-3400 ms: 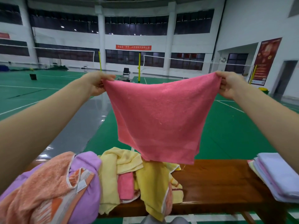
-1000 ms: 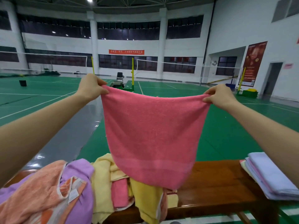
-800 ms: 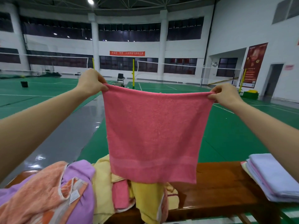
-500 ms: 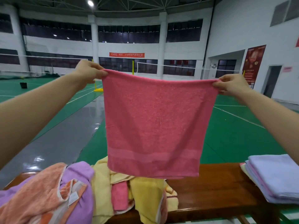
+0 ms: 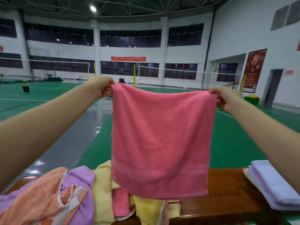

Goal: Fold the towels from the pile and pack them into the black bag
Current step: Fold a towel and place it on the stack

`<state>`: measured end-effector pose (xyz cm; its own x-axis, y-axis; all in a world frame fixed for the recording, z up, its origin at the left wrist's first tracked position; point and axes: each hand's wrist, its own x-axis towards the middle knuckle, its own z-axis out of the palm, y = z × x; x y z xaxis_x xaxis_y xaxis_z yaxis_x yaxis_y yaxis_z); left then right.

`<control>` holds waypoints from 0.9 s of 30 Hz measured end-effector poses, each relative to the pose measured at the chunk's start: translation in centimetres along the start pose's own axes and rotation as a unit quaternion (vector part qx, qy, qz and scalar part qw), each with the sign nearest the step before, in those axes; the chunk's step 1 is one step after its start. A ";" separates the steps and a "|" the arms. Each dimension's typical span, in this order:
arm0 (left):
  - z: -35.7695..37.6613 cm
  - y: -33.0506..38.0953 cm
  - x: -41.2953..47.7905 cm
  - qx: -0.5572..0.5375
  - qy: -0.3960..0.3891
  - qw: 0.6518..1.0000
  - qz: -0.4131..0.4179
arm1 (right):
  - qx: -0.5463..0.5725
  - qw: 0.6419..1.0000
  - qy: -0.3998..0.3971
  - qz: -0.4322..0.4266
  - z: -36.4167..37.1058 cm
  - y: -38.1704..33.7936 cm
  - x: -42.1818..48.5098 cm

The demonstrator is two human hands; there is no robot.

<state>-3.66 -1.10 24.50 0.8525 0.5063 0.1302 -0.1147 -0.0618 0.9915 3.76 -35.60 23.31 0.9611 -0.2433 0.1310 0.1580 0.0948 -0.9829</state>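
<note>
Head view. We record a pink towel [image 5: 159, 140] held spread in the air above the worktop [image 5: 227, 192]. The left hand [image 5: 101, 87] pinches the towel's upper left corner with curled fingers; the right hand [image 5: 224, 99] pinches the upper right corner likewise. The top edge sags slightly between the two hands. The towel hangs flat and unfolded, its lower hem just above the worktop and overlapping our sight of the pile [image 5: 65, 200].

Relative to the pink towel: the pile lies below and to its left on the worktop, loose and unfolded, showing orange, purple, yellow and pink cloth. A stack [image 5: 276, 187] of folded towels, lilac on top, sits on the worktop to the lower right, apart from the hanging towel. Bare brown wood shows between the pile and the stack.

Behind the towel we note a green court floor [image 5: 235, 140] and a net post [image 5: 134, 75]. We cannot see any black bag.
</note>
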 end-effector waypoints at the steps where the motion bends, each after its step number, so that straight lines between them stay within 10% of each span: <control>1: 0.8 0.1 -0.2 -0.026 -0.004 1.000 -0.001 | 0.010 1.000 0.011 -0.013 0.9 0.0 -0.6; 12: 9.9 1.3 -7.3 -0.076 -0.091 0.987 0.112 | -0.169 0.937 -0.021 -0.305 9.9 -0.1 -8.5; 18: 9.1 1.8 -8.7 -0.020 -0.191 0.976 0.108 | -0.109 0.959 -0.053 -0.255 8.7 0.3 -7.7; 27: 8.7 -0.4 -7.7 0.123 -0.157 0.919 0.341 | -0.080 0.946 -0.218 -0.226 6.9 -0.2 -8.6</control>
<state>-5.77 -12.48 23.18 0.7338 0.0076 0.6793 -0.5917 -0.4842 0.6446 -2.94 -26.88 23.26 0.8115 0.2010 0.5487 0.5719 -0.0801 -0.8164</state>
